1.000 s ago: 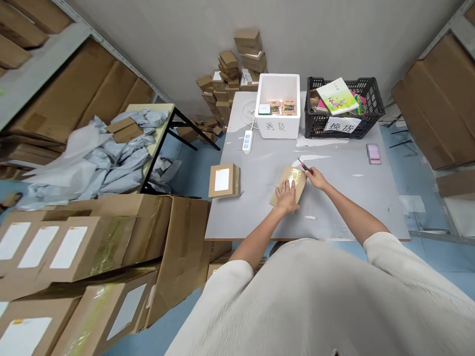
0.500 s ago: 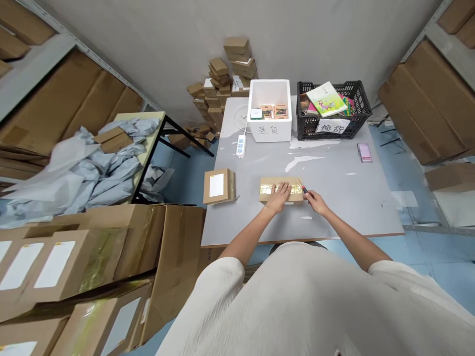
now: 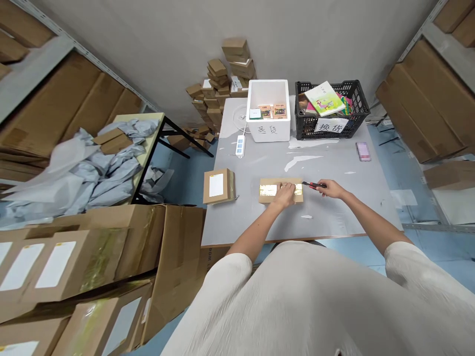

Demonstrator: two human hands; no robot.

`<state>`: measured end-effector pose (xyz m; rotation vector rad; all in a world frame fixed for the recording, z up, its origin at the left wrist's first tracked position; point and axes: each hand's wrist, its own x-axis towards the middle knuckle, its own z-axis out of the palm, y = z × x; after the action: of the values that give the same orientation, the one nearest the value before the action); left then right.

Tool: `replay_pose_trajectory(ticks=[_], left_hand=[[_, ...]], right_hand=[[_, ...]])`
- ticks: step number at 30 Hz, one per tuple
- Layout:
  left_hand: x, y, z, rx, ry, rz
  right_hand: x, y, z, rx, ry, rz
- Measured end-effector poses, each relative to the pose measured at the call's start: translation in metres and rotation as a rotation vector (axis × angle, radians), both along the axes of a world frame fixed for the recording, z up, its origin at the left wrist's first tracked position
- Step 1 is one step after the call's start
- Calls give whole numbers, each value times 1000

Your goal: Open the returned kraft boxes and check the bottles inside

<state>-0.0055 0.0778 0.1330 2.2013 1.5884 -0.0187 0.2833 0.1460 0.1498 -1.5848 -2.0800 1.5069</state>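
Note:
A small cardboard box [image 3: 270, 199] with shiny tape along its top lies near the front of the grey table. My left hand [image 3: 285, 194] rests on the box with its fingers bent against the taped top; the fingertips are partly hidden. To the right of the box, my right hand [image 3: 331, 189] grips a red and black utility knife [image 3: 313, 185]. The knife's tip points left, close to the box's right upper corner. A second cardboard box [image 3: 218, 186] with a white label sits at the table's left edge.
On the table [image 3: 334, 212] stand a white foam box [image 3: 269, 132] and a black crate [image 3: 334, 131] holding books. A power strip [image 3: 240, 146] and a pinkish stack [image 3: 363, 152] lie there too. Labelled cartons [image 3: 144, 232] crowd the left side.
My right hand has moved right, drawing the utility knife away from the box's right end and turning it nearly level. My left hand has shifted slightly right, its fingers now more bent.

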Motion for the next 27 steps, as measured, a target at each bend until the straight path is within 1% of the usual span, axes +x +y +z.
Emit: replay_pose_trajectory(ticks=[3, 6, 14, 20, 22, 23, 27], left_hand=[[3, 1, 0, -13, 22, -8], [4, 1, -2, -22, 16, -11], [2, 3, 0, -20, 38, -57], [1, 0, 1, -33, 33, -43], [1, -1, 1, -33, 37, -42], [0, -1, 1, -31, 39, -44], [-1, 1, 0, -28, 34, -43]], right_hand=[[0, 13, 2, 154, -153, 148], [-1, 22, 3, 231, -225, 232], [-9, 32, 3, 237, -318, 363], [-22, 39, 1, 282, -416, 494], [-25, 40, 0, 261, -420, 501], [-26, 41, -1, 223, -406, 491], [-20, 40, -1, -56, -268, 400]])
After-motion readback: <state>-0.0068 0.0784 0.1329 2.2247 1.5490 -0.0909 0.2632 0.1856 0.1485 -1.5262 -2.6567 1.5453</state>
